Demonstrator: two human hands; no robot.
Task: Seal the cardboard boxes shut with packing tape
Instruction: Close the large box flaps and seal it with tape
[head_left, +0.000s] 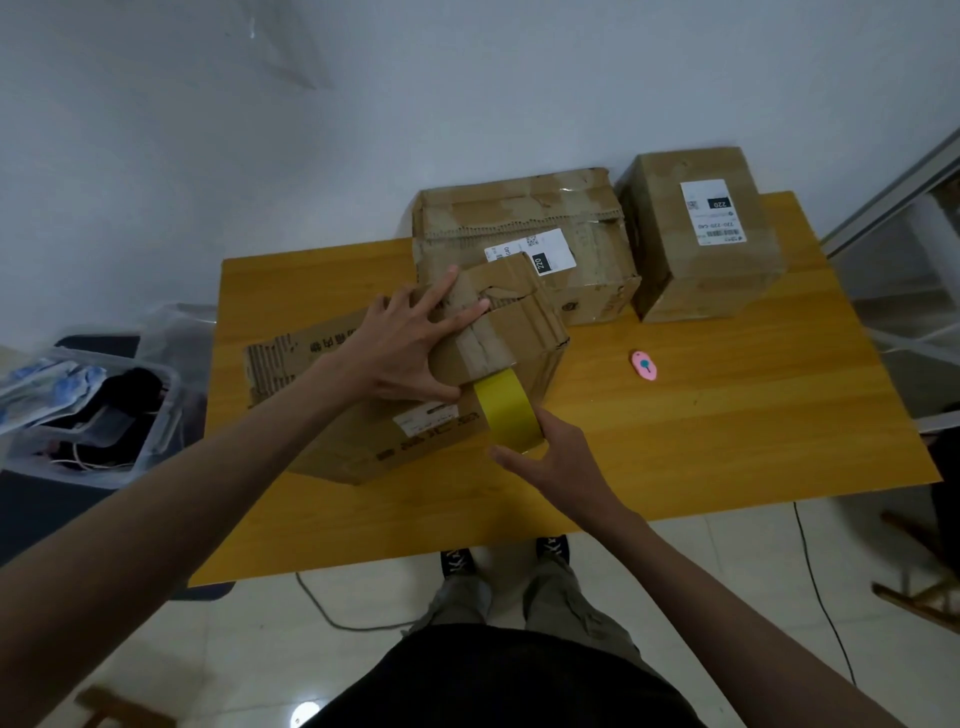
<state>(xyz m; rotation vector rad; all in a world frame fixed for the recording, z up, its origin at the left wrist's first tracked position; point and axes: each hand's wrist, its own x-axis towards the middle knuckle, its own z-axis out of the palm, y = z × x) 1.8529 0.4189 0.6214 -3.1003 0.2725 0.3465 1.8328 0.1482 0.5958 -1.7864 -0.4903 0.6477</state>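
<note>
A plain room used for packing parcels, more home or small office than warehouse: bare white walls, glossy floor tiles (249, 644), one yellow wooden table (727, 441) carrying worn cardboard boxes (701, 244) with shipping labels, and a clear plastic storage bin (93, 415) of clutter beside it.

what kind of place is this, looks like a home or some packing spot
Probably a small room used for informal parcel packing, not a warehouse. Three worn cardboard boxes with shipping labels sit on a plain wooden table against a bare white wall, with a plastic bin of odds and ends on the tiled floor.
</note>
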